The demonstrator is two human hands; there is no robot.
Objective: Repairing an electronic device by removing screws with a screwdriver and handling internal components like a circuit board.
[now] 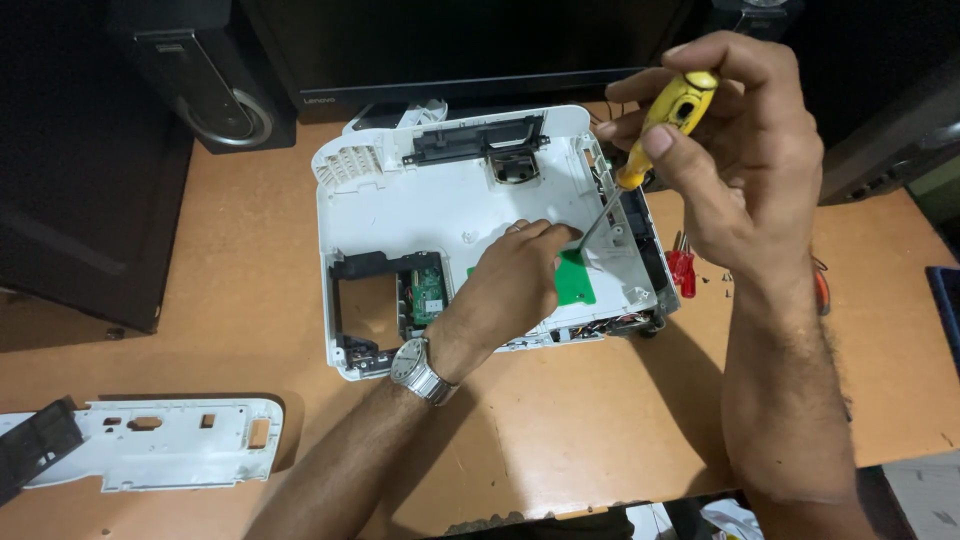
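R hand point(745, 150) grips yellow screwdriver point(650, 140) over white casing point(420, 200); L hand point(515, 275) presses flat inside.

Bright overhead light, soft shadows, dark background.

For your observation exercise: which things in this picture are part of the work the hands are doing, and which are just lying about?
In use:
- right hand gripping yellow screwdriver
- left hand inside white casing
- green board

Lying about:
- detached white panel
- speaker
- red-handled tool
- monitor
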